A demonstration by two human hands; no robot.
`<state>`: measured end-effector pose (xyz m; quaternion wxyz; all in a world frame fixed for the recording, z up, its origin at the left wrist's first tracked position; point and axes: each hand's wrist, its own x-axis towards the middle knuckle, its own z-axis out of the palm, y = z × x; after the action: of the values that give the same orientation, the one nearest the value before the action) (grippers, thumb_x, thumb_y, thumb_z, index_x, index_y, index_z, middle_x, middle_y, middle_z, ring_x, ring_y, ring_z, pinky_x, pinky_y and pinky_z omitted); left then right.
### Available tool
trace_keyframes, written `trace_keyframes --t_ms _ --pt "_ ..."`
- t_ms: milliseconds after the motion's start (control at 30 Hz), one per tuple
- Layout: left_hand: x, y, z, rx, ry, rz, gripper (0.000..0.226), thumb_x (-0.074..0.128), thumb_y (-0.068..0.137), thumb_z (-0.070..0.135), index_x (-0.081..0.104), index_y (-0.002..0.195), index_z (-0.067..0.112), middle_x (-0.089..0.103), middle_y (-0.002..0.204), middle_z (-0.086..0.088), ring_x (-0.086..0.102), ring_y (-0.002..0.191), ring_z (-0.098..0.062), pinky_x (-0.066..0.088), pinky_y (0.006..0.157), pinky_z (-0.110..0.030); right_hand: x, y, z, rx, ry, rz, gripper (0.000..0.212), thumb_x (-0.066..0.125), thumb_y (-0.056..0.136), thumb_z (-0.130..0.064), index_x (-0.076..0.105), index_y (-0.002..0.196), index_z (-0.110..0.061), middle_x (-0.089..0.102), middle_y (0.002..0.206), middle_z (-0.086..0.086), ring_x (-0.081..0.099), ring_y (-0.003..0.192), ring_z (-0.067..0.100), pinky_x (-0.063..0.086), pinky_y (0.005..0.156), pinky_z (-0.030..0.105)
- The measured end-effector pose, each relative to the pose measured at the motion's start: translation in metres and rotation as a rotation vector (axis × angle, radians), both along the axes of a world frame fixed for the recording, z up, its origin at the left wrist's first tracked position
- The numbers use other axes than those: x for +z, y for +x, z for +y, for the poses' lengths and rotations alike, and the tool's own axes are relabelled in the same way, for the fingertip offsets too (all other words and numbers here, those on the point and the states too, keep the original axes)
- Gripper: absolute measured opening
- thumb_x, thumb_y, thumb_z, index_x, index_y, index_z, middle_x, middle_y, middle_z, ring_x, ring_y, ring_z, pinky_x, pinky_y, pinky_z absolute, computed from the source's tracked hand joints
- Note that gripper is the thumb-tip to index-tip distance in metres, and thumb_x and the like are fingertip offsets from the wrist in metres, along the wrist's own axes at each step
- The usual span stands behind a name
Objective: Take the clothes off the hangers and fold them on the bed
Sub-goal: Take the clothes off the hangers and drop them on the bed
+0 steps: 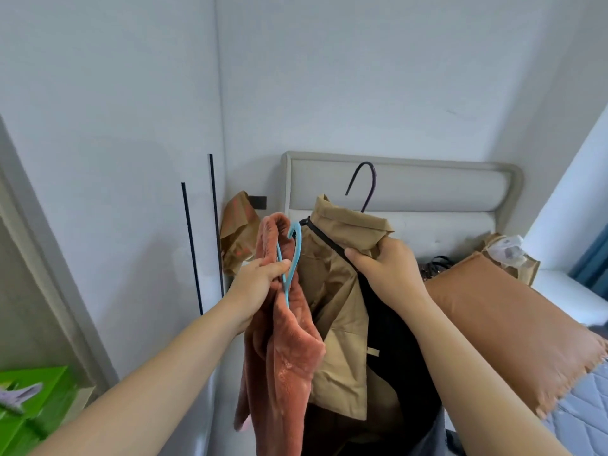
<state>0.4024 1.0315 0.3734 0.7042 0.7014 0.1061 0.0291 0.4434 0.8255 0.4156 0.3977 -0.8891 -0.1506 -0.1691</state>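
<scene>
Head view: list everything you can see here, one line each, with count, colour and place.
fleece garment: 1, rust-orange, on the blue hanger, left of centre
blue hanger: 1, light blue, hook beside the fleece's top
tan jacket: 1, khaki, centre, on the dark hanger
dark hanger: 1, dark, hook above the jacket collar
black cloth: 1, black, right of the jacket; lining or separate, cannot tell
headboard: 1, beige, behind the clothes
mattress: 1, pale quilted, bottom right
pillow: 1, orange-brown, on the mattress
paper bags: 2, brown, either side of the headboard
rods: 2, black, against the left wall
green box: 1, green, bottom left
left hand: grips blue hanger and fleece
right hand: grips jacket collar
</scene>
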Motion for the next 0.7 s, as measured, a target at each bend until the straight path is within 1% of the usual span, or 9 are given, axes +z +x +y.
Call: trace_keyframes --t_ms 100,200,267,367,400,467,500,600,700 --pt "-0.005 0.032 0.009 0.028 0.006 0.022 0.024 0.053 0.094 0.033 0.067 0.104 0.016 0.071 0.096 -0.008 0.069 0.090 -0.023 0.056 0.077 -0.029 -0.005 0.036 0.008 0.006 0.017 0.006 0.023 0.068 0.086 -0.029 0.067 0.085 -0.006 0.067 0.077 0.002 0.061 0.076 0.019 0.049 0.066 0.034" --pt "-0.010 0.062 0.018 0.057 -0.025 0.042 0.020 0.054 0.094 0.033 0.067 0.099 0.019 0.072 0.094 -0.007 0.070 0.088 -0.022 0.055 0.071 -0.027 -0.011 0.071 0.019 0.023 0.027 0.022 0.022 0.068 0.086 -0.028 0.068 0.085 -0.006 0.067 0.077 0.002 0.061 0.076 0.018 0.046 0.065 0.032" --pt "-0.016 0.083 0.023 0.069 -0.017 0.050 0.020 0.054 0.094 0.032 0.067 0.100 0.018 0.072 0.093 -0.007 0.069 0.088 -0.022 0.055 0.072 -0.028 -0.015 0.093 0.027 0.025 0.030 0.037 0.023 0.068 0.086 -0.028 0.068 0.086 -0.005 0.069 0.079 0.004 0.062 0.076 0.018 0.047 0.065 0.031" --pt "-0.025 0.116 0.033 0.068 0.010 0.055 0.019 0.053 0.094 0.033 0.066 0.100 0.020 0.071 0.096 -0.006 0.068 0.089 -0.020 0.054 0.070 -0.025 -0.022 0.127 0.038 0.027 0.030 0.038 0.023 0.068 0.087 -0.028 0.069 0.089 -0.005 0.069 0.082 0.004 0.060 0.074 0.016 0.046 0.063 0.023" --pt "-0.028 0.127 0.036 0.069 0.006 0.058 0.019 0.053 0.094 0.033 0.065 0.101 0.020 0.070 0.096 -0.005 0.068 0.088 -0.019 0.054 0.069 -0.024 -0.024 0.138 0.042 0.028 0.028 0.037 0.023 0.068 0.087 -0.027 0.069 0.090 -0.005 0.070 0.083 0.004 0.060 0.075 0.016 0.047 0.064 0.025" --pt "-0.034 0.148 0.043 0.068 -0.023 0.070 0.020 0.053 0.094 0.032 0.064 0.104 0.019 0.070 0.098 -0.006 0.068 0.088 -0.020 0.054 0.068 -0.024 -0.029 0.158 0.050 0.028 0.035 0.040 0.024 0.067 0.087 -0.027 0.069 0.093 -0.003 0.070 0.087 0.006 0.062 0.080 0.020 0.050 0.071 0.033" --pt "-0.036 0.158 0.046 0.071 -0.044 0.075 0.020 0.053 0.094 0.031 0.065 0.104 0.018 0.070 0.098 -0.007 0.069 0.088 -0.020 0.054 0.066 -0.024 -0.031 0.168 0.055 0.027 0.042 0.041 0.024 0.067 0.087 -0.026 0.069 0.095 -0.004 0.070 0.088 0.006 0.063 0.082 0.021 0.051 0.073 0.035" --pt "-0.042 0.185 0.054 0.098 -0.096 0.104 0.017 0.055 0.093 0.026 0.067 0.099 0.015 0.072 0.091 -0.008 0.070 0.078 -0.018 0.053 0.058 -0.022 -0.036 0.196 0.067 0.020 0.047 0.063 0.021 0.068 0.087 -0.025 0.068 0.094 -0.005 0.070 0.086 0.005 0.063 0.081 0.020 0.052 0.073 0.036" --pt "-0.046 0.214 0.061 0.094 -0.120 0.126 0.016 0.055 0.094 0.025 0.066 0.101 0.016 0.072 0.091 -0.008 0.070 0.079 -0.019 0.053 0.056 -0.022 -0.041 0.226 0.075 0.005 0.045 0.072 0.020 0.068 0.086 -0.026 0.067 0.091 -0.006 0.069 0.083 0.003 0.062 0.078 0.017 0.051 0.070 0.035"
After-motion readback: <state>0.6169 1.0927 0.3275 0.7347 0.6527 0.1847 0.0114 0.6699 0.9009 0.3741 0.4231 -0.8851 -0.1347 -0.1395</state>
